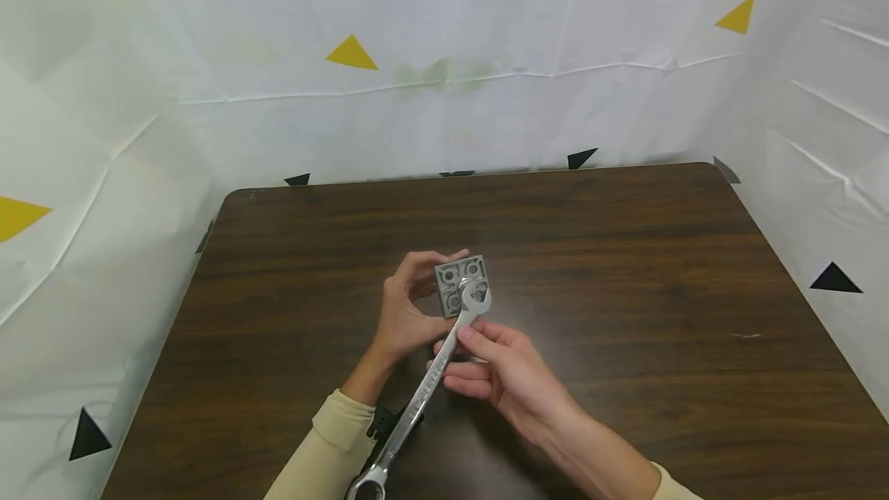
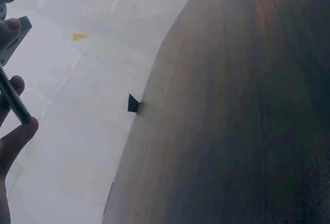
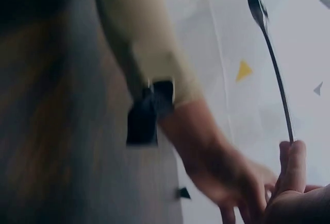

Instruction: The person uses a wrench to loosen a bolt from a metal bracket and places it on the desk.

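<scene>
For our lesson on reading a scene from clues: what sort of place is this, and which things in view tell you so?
Probably a staged recording booth rather than a real workshop. A bare dark wooden table stands enclosed by white sheeting dotted with yellow and black triangle markers, and a camera is strapped to the left wrist.

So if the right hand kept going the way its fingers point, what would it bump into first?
The right hand holds the wrench, with its fingers pointing left toward the left hand. Going straight on, it would probably meet that hand or its wrist first, just under the grey block. Depth is hard to judge.
</scene>
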